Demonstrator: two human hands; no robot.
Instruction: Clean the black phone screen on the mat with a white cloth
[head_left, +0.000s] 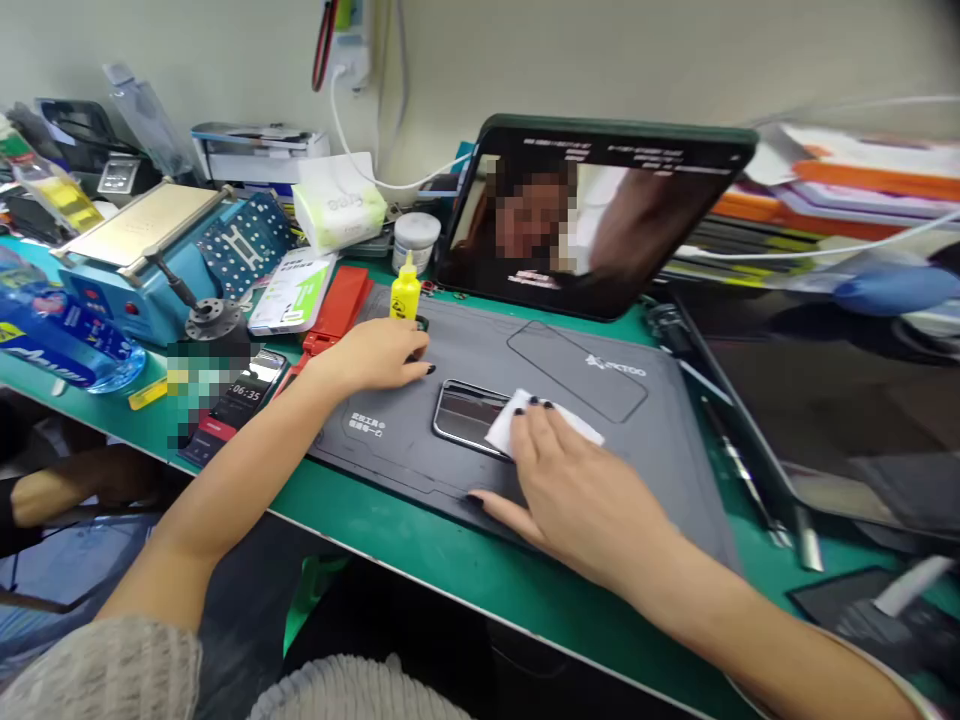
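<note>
A phone (466,412) with a glossy dark face lies flat on the grey work mat (570,380). My right hand (570,480) rests on the mat with its fingers stretched out, pressing a white wipe (517,418) onto the phone's right end. My left hand (375,355) lies on the mat's left part, fingers curled around a small dark object that I cannot make out, just below a small yellow bottle (406,290).
A tablet (592,215) leans upright behind the mat, its screen lit. At left stand a blue machine (135,270), a water bottle (60,335), a red tool (337,305), a second phone (244,395) and a tissue pack (337,200). Dark trays and stacked papers sit at right.
</note>
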